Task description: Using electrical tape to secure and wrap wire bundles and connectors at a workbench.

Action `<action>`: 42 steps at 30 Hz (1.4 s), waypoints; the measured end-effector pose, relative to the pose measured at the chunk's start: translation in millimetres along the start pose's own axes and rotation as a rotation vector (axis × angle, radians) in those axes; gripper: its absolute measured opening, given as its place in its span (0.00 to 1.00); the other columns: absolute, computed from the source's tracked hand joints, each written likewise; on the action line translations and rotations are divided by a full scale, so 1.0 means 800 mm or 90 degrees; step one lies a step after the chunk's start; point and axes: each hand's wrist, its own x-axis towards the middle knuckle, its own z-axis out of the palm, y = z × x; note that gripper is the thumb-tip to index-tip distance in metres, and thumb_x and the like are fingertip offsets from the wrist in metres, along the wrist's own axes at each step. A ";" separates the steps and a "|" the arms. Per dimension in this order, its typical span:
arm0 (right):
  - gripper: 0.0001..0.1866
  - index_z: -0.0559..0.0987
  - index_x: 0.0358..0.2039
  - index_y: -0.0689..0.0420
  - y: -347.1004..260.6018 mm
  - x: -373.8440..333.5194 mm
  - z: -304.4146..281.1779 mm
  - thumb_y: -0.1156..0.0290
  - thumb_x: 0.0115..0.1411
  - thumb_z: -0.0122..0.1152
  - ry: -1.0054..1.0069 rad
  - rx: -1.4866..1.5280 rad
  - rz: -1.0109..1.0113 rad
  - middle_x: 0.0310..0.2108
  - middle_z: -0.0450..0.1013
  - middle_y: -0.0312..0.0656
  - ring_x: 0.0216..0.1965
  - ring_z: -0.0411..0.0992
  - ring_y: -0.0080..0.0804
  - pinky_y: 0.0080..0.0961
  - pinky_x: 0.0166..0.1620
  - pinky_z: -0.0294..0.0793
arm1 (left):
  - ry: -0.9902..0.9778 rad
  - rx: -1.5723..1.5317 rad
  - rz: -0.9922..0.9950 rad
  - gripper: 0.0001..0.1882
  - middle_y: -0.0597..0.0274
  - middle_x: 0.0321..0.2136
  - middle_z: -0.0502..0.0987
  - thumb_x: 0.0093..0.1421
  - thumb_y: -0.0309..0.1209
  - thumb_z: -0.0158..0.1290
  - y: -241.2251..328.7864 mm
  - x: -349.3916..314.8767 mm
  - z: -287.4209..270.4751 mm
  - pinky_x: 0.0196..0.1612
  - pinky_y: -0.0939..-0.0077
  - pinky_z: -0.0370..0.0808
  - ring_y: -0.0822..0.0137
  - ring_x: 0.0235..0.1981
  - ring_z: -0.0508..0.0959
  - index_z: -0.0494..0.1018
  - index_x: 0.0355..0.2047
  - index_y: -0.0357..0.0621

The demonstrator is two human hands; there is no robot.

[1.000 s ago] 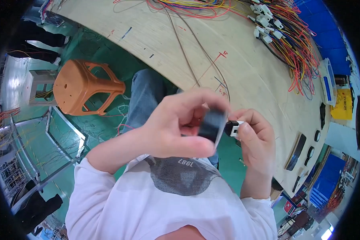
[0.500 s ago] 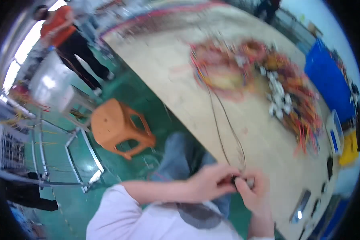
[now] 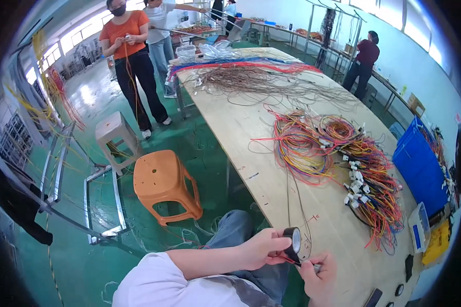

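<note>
My left hand [image 3: 264, 249] is closed round a roll of black tape [image 3: 292, 240], with the thumb on its side and the white core facing up. A thin red wire [image 3: 288, 258] passes under the roll, between my two hands. Close by, my right hand [image 3: 318, 273] pinches the wires at its thumb and fingertip; its other fingers are curled, and what lies inside them is partly hidden. Thin dark wires [image 3: 288, 199] run over the table from a coiled harness bundle [image 3: 305, 153] down toward my hands.
The wooden table [image 3: 230, 135] carries wire harnesses with white connectors [image 3: 357, 182] and brown wires [image 3: 241, 79] farther back. A blue crate [image 3: 420, 166] and clear bin [image 3: 419, 230] stand right. An orange stool [image 3: 161, 181] is left. A person in orange [image 3: 125, 38] stands behind it, holding wires.
The view has tilted up and steadied, showing more of the room. The tape roll now shows clearly in my left hand; earlier only a dark piece showed between my hands, which were closer together.
</note>
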 end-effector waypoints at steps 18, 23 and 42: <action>0.03 0.66 0.31 0.58 0.014 0.004 0.012 0.79 0.55 0.45 0.020 0.112 0.074 0.13 0.61 0.31 0.10 0.55 0.11 0.09 0.13 0.51 | -0.043 0.074 0.011 0.09 0.73 0.15 0.62 0.49 0.29 0.51 0.006 -0.013 0.001 0.12 0.88 0.49 0.83 0.12 0.57 0.66 0.31 0.44; 0.02 0.67 0.28 0.59 -0.022 0.000 -0.005 0.80 0.54 0.46 0.051 0.112 0.147 0.12 0.61 0.30 0.10 0.54 0.11 0.09 0.13 0.48 | -0.215 0.249 0.311 0.17 0.72 0.29 0.64 0.52 0.36 0.49 0.007 -0.024 0.004 0.26 0.89 0.58 0.82 0.25 0.60 0.65 0.40 0.41; 0.05 0.68 0.25 0.61 -0.006 0.012 0.014 0.83 0.47 0.52 -0.078 0.094 -0.062 0.22 0.66 0.39 0.20 0.63 0.20 0.14 0.23 0.62 | -0.054 0.562 0.238 0.24 0.68 0.23 0.67 0.47 0.25 0.55 -0.003 -0.010 -0.006 0.29 0.85 0.65 0.79 0.24 0.66 0.59 0.43 0.42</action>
